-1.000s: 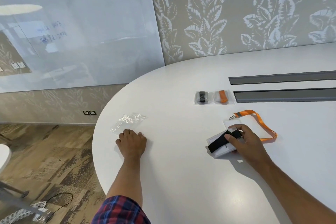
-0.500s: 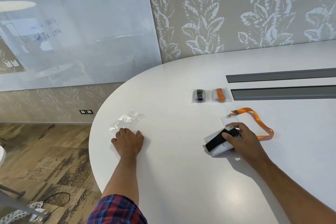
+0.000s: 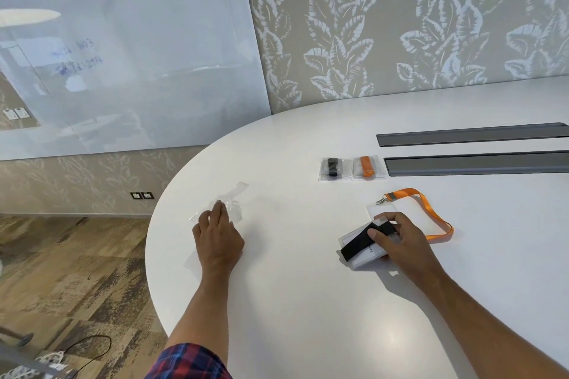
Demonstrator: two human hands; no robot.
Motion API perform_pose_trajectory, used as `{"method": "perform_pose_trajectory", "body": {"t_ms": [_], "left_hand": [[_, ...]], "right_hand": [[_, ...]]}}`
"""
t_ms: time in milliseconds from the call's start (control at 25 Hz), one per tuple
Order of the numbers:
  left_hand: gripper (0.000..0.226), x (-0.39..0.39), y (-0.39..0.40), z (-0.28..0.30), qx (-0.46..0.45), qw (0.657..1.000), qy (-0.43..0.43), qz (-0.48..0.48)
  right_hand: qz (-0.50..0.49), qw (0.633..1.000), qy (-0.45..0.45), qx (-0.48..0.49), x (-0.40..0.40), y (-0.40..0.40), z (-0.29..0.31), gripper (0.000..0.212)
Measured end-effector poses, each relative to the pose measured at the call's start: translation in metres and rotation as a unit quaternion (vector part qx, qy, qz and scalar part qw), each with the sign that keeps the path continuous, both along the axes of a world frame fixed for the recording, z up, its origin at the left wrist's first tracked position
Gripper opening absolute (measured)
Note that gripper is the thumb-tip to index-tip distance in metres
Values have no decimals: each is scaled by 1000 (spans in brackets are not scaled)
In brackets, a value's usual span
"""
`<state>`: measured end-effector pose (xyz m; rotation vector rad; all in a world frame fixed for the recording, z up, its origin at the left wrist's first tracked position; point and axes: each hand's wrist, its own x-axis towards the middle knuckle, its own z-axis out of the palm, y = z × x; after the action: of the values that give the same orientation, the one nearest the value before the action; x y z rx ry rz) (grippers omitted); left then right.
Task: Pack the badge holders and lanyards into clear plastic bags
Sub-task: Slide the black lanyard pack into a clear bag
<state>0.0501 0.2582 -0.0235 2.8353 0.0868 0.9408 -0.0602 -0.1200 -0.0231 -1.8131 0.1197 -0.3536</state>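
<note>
Badge holder (image 3: 365, 251) w/ folded black lanyard (image 3: 363, 241) lies on counter (image 3: 308, 301) just near-left of the orange lanyard (image 3: 431, 212) – I see my right hand (image 3: 400, 240) pinching it, thumb on top. Left hand (image 3: 217, 235), well left, fingers straight, together, touches clear bag (image 3: 228, 204).

The table (image 3: 308, 301) has a smooth white top with a soft shine. Two matt grey strips (image 3: 474, 135) lie in it, at the far right side. On the table, near its left edge, the empty bag (image 3: 229, 204) is thin, clear, crinkled plastic film. The two packed bags (image 3: 351, 168), in front of the grey strips, are of the same glossy film. The orange lanyard (image 3: 431, 212) is flat woven cloth with a small metal clip (image 3: 380, 200). The black lanyard (image 3: 360, 244) is matt cloth, on a clear plastic badge holder (image 3: 368, 255). Past the table's left edge, the floor (image 3: 70, 271) looks like worn wood.
</note>
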Motion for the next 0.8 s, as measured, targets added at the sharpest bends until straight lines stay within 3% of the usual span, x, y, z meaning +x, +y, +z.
{"method": "perform_pose_trajectory", "body": {"t_ms": [160, 240, 640, 800], "left_hand": [[45, -1, -26, 2, -8, 991, -98, -95], [40, -7, -50, 8, -46, 983, -101, -144], [33, -18, -148, 23, -219, 934, 94, -266], [37, -12, -148, 19, -383, 893, 135, -196]], "right_hand": [[1, 1000, 3, 5, -1, 0, 1, 25], [-2, 1000, 4, 2, -1, 1, 1, 25], [-4, 1000, 5, 16, -4, 1, 3, 24], [-3, 1000, 0, 27, -4, 0, 4, 25]]}}
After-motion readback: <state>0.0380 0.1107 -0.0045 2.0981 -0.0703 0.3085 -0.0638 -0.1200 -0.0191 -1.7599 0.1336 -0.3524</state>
